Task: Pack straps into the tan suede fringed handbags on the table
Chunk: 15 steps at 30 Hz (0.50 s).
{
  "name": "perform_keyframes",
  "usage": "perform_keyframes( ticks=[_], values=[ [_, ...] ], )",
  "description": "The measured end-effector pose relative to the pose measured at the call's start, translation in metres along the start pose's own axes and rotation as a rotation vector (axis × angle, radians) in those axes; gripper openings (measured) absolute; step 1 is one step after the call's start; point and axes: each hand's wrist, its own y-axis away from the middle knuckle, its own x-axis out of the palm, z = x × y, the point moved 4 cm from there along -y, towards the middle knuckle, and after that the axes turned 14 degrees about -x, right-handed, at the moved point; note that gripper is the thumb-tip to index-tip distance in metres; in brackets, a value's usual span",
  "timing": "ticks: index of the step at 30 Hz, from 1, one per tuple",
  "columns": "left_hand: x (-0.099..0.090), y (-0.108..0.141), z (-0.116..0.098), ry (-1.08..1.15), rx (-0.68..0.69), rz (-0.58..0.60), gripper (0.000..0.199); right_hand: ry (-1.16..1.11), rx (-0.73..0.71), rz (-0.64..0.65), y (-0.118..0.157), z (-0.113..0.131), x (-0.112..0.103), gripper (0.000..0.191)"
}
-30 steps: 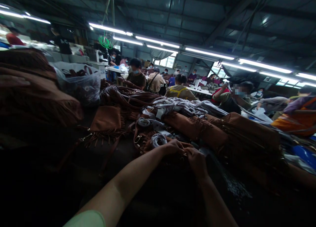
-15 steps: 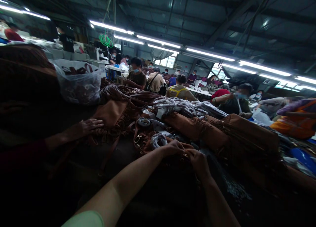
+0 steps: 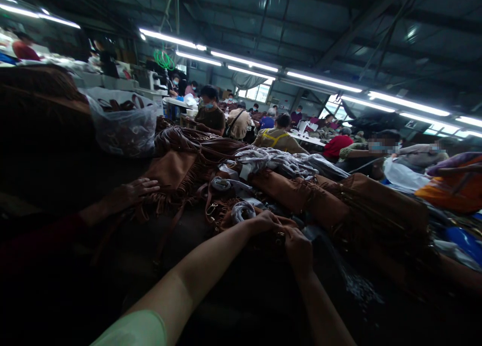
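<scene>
A brown fringed bag [image 3: 225,220] with gold-coloured metal fittings lies in front of me on the dark table. My left hand [image 3: 264,222] is closed on its upper edge. Right beside it, my right hand [image 3: 299,243] pinches the same edge, and the fingertips of both hands nearly meet. Shadow and the hands hide much of the bag's front. A coil of whitish wrapped strap [image 3: 242,212] rests by my left wrist. Further left, a second coil [image 3: 220,184] lies among straps and metal clasps.
At left, another person's hand [image 3: 131,191] lies beside a brown fringed bag [image 3: 173,170]. A clear plastic bag of straps [image 3: 122,127] stands behind. Wrapped straps [image 3: 278,160] and brown bags [image 3: 384,198] are piled ahead and right. Several people sit at tables beyond.
My right hand has shifted slightly left, and both hands still grip the bag's edge. The view has tilted a little. The other person's hand has barely moved.
</scene>
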Motion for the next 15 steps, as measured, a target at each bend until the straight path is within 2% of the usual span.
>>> perform_keyframes(
  ticks=[4, 6, 8, 9, 10, 13, 15],
  values=[
    [-0.001, 0.016, -0.018, -0.204, 0.067, -0.066, 0.03, -0.009, 0.057, 0.009, -0.001, 0.001, -0.005, 0.032],
    [-0.012, 0.035, -0.034, -0.428, 0.128, -0.225, 0.027, -0.031, 0.091, 0.007, -0.001, 0.003, -0.01, 0.031],
    [-0.031, 0.06, -0.05, -0.706, 0.174, -0.463, 0.032, -0.052, 0.099, 0.002, -0.003, 0.006, -0.015, 0.03],
    [-0.041, 0.072, -0.056, -0.846, 0.166, -0.559, 0.036, -0.056, 0.097, -0.004, -0.004, 0.009, -0.017, 0.029],
    [-0.05, 0.082, -0.059, -0.97, 0.128, -0.598, 0.039, -0.057, 0.093, -0.011, -0.006, 0.012, -0.019, 0.029],
    [-0.073, 0.094, -0.057, -1.186, -0.014, -0.534, 0.044, -0.06, 0.08, -0.014, -0.01, 0.022, -0.019, 0.029],
    [-0.082, 0.093, -0.053, -1.243, -0.037, -0.451, 0.044, -0.066, 0.066, -0.002, -0.012, 0.027, -0.017, 0.029]
  ],
)
